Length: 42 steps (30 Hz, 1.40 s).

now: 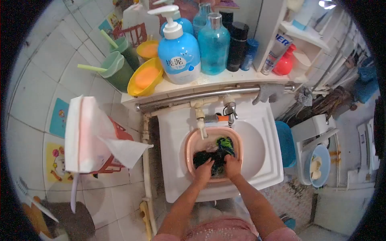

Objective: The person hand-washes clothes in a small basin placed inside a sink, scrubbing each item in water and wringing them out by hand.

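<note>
A pink basin (188,149) sits in the white sink (173,176), beneath the taps. Dark cloth (201,157) with a bright green patch (225,143) lies bunched inside it, along with a small pale piece of cloth. My left hand (204,170) is at the basin's near left, its fingers curled on the dark cloth. Over the near right part, my right hand (232,165) has its fingers bent round the same cloth. Both hands are inside the basin's rim, a short way apart.
Behind the sink, a shelf (201,82) holds a blue pump bottle (179,56), a turquoise bottle (214,48) and yellow soap dishes. A metal rail (193,96) runs below. Tissues (90,132) hang at left; a blue basin (319,164) stands at right.
</note>
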{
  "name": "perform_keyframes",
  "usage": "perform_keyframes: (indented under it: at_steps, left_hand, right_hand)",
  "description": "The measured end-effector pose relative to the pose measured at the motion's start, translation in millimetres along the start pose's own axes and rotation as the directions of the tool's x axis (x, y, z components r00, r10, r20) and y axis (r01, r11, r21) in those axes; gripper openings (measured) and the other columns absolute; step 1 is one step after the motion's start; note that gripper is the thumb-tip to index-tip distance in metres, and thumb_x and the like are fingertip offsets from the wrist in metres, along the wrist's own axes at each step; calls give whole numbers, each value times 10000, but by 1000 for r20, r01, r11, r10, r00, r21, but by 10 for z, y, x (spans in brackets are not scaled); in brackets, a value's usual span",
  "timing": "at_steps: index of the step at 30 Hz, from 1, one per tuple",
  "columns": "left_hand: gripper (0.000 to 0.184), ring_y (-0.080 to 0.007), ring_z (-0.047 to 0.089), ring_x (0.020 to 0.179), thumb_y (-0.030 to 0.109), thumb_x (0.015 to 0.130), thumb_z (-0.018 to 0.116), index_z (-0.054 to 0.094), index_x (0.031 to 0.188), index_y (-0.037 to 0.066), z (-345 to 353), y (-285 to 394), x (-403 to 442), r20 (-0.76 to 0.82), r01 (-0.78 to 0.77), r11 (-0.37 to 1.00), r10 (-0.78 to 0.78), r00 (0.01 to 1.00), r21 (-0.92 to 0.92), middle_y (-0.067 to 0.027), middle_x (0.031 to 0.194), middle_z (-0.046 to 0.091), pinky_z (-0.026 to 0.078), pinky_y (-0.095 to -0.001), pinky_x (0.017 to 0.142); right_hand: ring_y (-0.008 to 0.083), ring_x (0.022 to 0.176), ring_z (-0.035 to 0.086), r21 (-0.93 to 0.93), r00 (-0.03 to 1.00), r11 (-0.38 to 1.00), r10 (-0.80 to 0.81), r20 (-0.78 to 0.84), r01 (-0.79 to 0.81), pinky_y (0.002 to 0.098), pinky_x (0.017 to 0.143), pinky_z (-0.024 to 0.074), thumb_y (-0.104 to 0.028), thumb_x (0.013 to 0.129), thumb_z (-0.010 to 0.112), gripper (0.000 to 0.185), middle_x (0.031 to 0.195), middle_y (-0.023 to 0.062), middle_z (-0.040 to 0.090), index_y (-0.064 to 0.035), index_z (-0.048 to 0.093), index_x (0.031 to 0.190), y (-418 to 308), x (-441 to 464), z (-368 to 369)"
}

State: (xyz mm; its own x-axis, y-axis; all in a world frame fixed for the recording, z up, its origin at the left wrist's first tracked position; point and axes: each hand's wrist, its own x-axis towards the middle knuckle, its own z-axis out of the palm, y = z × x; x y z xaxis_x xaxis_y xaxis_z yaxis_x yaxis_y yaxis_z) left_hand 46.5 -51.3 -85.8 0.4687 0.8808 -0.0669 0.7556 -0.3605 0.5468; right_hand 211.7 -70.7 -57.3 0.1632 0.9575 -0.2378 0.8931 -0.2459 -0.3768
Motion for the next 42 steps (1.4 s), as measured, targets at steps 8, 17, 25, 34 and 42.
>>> perform_keyframes:
  at_steps: [8, 17, 25, 34, 42]
  left_hand:
    - [231, -334, 586, 867, 53, 803, 524, 594, 1023, 56, -1125, 753, 317, -326, -103, 883, -59, 944, -458, -172, 949, 615, 465, -379, 745]
    - [468, -261, 435, 1163, -1, 756, 552, 459, 1212, 58, -1767, 1300, 113, -395, -340, 839, 166, 903, -425, -133, 1220, 492, 317, -335, 983]
    - [1110, -369, 211, 1275, 154, 604, 758, -39, 1372, 66, -874, 613, 102, -126, -142, 832, 88, 988, -537, -244, 1361, 194, 213, -371, 1044]
    - [562, -254, 509, 1018, 1, 670, 674, 427, 1175, 22, -779, 473, 229, 7, 25, 819, -26, 1000, -573, -137, 1081, 519, 408, -325, 860]
    - [512, -234, 517, 973, -52, 678, 591, 443, 1159, 49, -1046, 970, 221, -143, -62, 727, -50, 988, -684, -122, 1058, 522, 417, -310, 832]
  right_hand:
    - [271, 1053, 524, 575, 892, 708, -178, -415, 409, 326, 866, 426, 22, 766, 542, 493, 1142, 171, 521, -83, 413, 1231, -240, -115, -699]
    - [130, 930, 543, 806, 949, 507, -87, -303, 304, 276, 842, 432, 18, 776, 550, 410, 1062, 84, 577, -7, 485, 1180, -520, -201, -1212]
    - [161, 864, 578, 991, 988, 27, 76, -132, 131, 291, 675, 511, -51, 837, 537, 343, 1009, 64, 580, -34, 481, 1175, -815, -469, -1651]
    - [206, 833, 597, 948, 956, -307, 294, 8, 86, 351, 654, 527, -64, 845, 515, 313, 978, 59, 592, -120, 472, 1150, -3, -317, -1348]
    - [294, 1178, 380, 544, 944, 794, -112, -309, 272, 330, 977, 327, -134, 616, 768, 1033, 1350, 141, 285, -75, 93, 1396, 173, -452, -786]
